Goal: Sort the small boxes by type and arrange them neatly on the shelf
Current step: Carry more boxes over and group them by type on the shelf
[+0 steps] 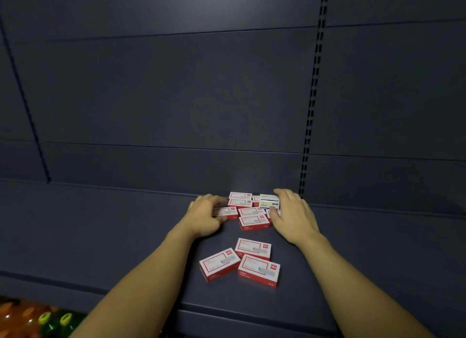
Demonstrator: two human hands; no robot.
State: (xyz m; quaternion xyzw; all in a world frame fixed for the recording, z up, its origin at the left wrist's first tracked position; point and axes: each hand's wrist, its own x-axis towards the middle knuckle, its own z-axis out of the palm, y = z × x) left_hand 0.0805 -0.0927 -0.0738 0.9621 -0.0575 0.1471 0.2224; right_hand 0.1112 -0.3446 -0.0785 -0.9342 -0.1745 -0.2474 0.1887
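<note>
Several small red-and-white boxes [254,220] lie in a loose cluster near the back of the dark shelf [113,236]. A white box with blue print [269,202] sits on top of the cluster's right side. My left hand [205,216] grips a red-and-white box [225,212] at the cluster's left edge, fingers curled over it. My right hand [293,215] rests against the cluster's right side, its fingers touching the white-and-blue box. Three more red-and-white boxes [252,260] lie apart near the shelf's front.
The dark back panel [176,85] rises right behind the cluster, with a slotted upright [311,110] to the right. Bottles with coloured caps [37,320] stand below the shelf at lower left. The shelf's front edge [239,310] runs close beneath the three loose boxes.
</note>
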